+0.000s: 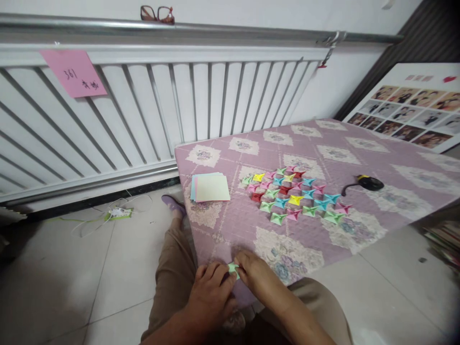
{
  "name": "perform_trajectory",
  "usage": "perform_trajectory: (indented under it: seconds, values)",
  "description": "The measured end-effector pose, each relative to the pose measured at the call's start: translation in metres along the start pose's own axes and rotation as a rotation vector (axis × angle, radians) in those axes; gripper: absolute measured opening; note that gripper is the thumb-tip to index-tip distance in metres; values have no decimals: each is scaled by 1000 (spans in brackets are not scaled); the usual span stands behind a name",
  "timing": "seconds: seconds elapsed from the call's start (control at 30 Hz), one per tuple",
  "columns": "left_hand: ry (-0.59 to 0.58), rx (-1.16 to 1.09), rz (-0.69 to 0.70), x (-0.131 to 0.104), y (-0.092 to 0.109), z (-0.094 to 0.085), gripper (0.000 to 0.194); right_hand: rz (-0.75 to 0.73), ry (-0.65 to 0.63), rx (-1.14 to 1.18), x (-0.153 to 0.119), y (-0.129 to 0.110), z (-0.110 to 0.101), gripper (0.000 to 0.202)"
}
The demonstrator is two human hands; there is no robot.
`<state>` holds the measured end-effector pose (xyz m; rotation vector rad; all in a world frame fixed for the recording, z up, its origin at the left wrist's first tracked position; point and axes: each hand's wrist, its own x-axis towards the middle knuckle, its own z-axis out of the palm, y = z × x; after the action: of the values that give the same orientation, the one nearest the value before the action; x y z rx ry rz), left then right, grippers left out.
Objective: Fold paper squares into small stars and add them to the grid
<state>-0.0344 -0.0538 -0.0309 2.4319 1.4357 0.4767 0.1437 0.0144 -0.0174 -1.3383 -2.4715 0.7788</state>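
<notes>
Between my two hands, at the near edge of the table, is a small light-green folded paper (233, 270). My left hand (212, 287) grips its left side, the fingers bent over it. From the other side my right hand (256, 274) pinches the paper between thumb and fingers. Both hands cover much of it, so its full shape is hidden. Farther off on the cloth lie rows of several folded paper stars (295, 200) in green, pink, yellow, blue and red. A stack of paper sheets (212, 188), cream on top with pink and blue beneath, rests left of them.
A lilac floral tablecloth (240, 225) covers the table. On its right side lies a black object with a cord-like tail (370, 183). A white radiator (201, 96) stands behind. A photo board (409, 105) leans at far right; a power strip (120, 213) lies on the floor.
</notes>
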Motion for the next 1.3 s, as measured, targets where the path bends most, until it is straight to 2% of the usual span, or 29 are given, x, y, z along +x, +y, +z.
perform_trajectory:
  seconds: [0.13,0.2,0.33,0.43,0.73,0.9,1.17,1.3]
  values:
    - [-24,-88,-142,18,-3,-7,17,-29,18,10,-2,3,1,17]
    - [-43,-83,-208,31,-5,-10,11,-44,29,15,-2,3,1,18]
    - [-121,-69,-166,52,-9,-14,9,-55,51,23,-3,3,0,18]
    - [-165,-62,-137,58,-10,-16,9,-65,60,29,-5,3,-3,18]
    - [-181,-33,-78,58,-16,-17,11,-80,96,1,-11,9,0,17]
    - [-184,-25,15,58,-20,-15,13,-91,111,-32,-13,6,2,17]
    - [-152,102,108,49,-24,0,20,-127,124,-123,-16,5,8,18]
    - [-116,140,205,44,-29,0,19,-157,137,-180,-18,4,9,18]
